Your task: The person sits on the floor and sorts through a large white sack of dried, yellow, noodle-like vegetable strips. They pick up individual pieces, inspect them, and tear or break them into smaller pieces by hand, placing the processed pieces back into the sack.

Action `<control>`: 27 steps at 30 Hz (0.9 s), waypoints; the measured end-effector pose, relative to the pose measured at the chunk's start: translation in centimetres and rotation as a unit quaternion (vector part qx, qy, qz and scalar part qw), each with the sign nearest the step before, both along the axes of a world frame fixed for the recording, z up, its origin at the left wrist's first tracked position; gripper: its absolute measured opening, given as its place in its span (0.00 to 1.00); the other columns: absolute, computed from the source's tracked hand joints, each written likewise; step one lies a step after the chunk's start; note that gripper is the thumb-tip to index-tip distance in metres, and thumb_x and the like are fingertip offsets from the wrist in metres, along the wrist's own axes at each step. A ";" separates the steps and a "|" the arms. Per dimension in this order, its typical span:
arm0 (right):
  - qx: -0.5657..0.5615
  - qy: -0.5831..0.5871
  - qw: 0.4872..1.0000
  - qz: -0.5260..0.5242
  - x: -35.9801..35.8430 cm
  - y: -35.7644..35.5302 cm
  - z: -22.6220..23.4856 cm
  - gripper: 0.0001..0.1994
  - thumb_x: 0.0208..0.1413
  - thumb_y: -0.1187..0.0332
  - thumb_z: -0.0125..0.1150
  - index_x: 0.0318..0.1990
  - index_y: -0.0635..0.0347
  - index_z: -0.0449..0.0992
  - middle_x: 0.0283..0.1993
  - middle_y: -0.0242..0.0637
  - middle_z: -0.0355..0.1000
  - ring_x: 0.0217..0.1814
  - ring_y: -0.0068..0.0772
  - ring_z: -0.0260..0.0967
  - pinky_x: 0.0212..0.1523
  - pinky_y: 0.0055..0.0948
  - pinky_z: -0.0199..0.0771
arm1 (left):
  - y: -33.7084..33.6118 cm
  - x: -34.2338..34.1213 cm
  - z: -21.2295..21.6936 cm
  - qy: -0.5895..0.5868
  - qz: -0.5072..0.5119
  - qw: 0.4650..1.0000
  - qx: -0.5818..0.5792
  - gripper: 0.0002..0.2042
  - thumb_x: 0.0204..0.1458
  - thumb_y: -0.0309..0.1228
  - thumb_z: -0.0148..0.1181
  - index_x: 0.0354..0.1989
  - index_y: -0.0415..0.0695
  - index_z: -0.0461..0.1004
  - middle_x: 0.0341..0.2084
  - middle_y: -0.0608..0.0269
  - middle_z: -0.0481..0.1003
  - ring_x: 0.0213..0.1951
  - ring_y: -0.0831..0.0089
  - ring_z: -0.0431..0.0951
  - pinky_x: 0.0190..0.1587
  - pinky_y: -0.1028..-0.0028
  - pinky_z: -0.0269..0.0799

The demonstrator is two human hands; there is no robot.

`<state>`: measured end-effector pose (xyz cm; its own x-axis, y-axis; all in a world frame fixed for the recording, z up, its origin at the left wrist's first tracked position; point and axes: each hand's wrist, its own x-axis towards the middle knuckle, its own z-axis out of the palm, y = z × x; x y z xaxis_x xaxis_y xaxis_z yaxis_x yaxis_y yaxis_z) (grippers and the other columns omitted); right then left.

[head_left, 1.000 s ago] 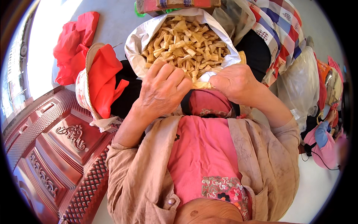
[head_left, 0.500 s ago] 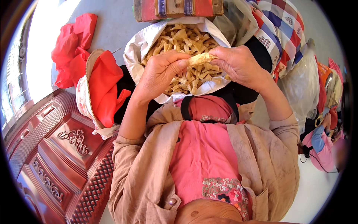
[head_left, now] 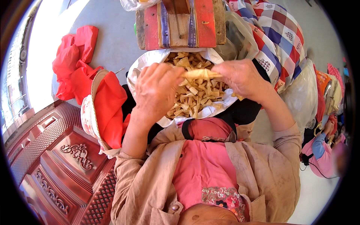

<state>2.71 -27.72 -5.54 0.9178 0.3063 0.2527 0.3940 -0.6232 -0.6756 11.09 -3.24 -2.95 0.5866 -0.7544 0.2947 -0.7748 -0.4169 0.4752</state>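
Note:
Between my two hands stretches a pale yellow, rolled husk-like strip (head_left: 201,73), roughly level. My left hand (head_left: 155,90), a little smeared by motion, is closed on its left end. The fingers of my right hand (head_left: 243,80) pinch the other end; a bit of yellow also shows below that hand. Both hands are over an open white sack (head_left: 140,67) in front of my lap. Inside it lie many small tan knotted pieces (head_left: 193,99) that look like the same dry material. My hands hide part of the heap.
A red-painted wooden block (head_left: 206,26) with blue straps stands just beyond the sack. Checked cloth (head_left: 279,37) and clear plastic (head_left: 300,93) lie to the right. At left are a hat (head_left: 90,116) with red cloth (head_left: 110,108) and a carved reddish panel (head_left: 78,153). Another person (head_left: 320,152) sits far right.
The view has tilted up, so more of the wooden block shows. My left hand has turned with its back upward, and the strip now looks straighter and tauter between both hands.

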 end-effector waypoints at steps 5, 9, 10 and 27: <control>-0.067 -0.178 0.976 -0.103 7.1 -0.6 0.3 0.09 0.53 0.71 0.58 0.43 0.53 0.72 0.29 0.40 0.73 0.29 0.44 0.73 0.26 0.38 0.71 | -2.9 5.3 1.4 -0.058 0.124 0.988 -0.066 0.05 0.52 0.29 0.59 0.35 0.43 0.76 0.26 0.61 0.73 0.31 0.61 0.73 0.36 0.66 0.67; -0.098 -0.228 0.960 -0.128 11.4 -2.3 -0.3 0.09 0.56 0.69 0.56 0.44 0.52 0.73 0.28 0.42 0.73 0.29 0.45 0.73 0.26 0.38 0.71 | -4.3 8.8 1.0 -0.042 0.144 0.983 -0.105 0.07 0.55 0.32 0.56 0.36 0.44 0.76 0.29 0.61 0.75 0.35 0.58 0.74 0.39 0.64 0.68; -0.112 -0.223 0.959 -0.134 11.9 -2.3 -0.9 0.08 0.56 0.69 0.55 0.44 0.52 0.73 0.27 0.43 0.73 0.29 0.45 0.73 0.26 0.38 0.71 | -4.5 9.3 0.4 -0.034 0.140 0.984 -0.102 0.07 0.55 0.32 0.57 0.36 0.42 0.77 0.29 0.59 0.76 0.34 0.60 0.75 0.39 0.66 0.69; -0.072 -0.106 0.989 -0.076 2.1 -0.6 -0.1 0.13 0.54 0.75 0.57 0.48 0.57 0.73 0.31 0.39 0.72 0.31 0.41 0.73 0.32 0.28 0.72 | 2.3 0.6 -0.1 0.093 0.162 0.954 -0.234 0.09 0.58 0.29 0.56 0.39 0.36 0.78 0.36 0.55 0.78 0.35 0.71 0.76 0.40 0.75 0.71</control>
<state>4.84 -28.33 -5.61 0.8871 0.2150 0.4085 0.4115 -0.7695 -0.4885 11.68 -0.96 -3.03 0.8416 -0.3365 0.4224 -0.5253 -0.3281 0.7851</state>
